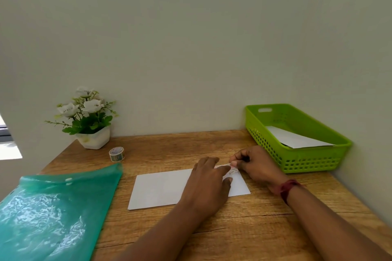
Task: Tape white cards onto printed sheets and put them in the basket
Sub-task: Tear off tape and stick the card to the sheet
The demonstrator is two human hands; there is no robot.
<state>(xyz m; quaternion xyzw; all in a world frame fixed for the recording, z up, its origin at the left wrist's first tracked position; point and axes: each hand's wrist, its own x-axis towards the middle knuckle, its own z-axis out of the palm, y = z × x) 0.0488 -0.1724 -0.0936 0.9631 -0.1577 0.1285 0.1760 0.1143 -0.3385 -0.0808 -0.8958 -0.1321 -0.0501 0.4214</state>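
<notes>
A white sheet [163, 188] lies flat in the middle of the wooden table. My left hand [209, 182] rests palm down on its right part, fingers spread and pressing near the far right corner. My right hand [254, 165] pinches a short strip of patterned tape [233, 169] at that corner, next to my left fingertips. The card under my hands is hidden. A green plastic basket [307, 163] stands at the right against the wall, with white paper [297, 140] lying inside it.
A roll of patterned tape [116, 153] stands at the back left, near a white pot of artificial flowers [93, 137]. A translucent green plastic folder [55, 212] covers the near left of the table. Walls close off the back and right.
</notes>
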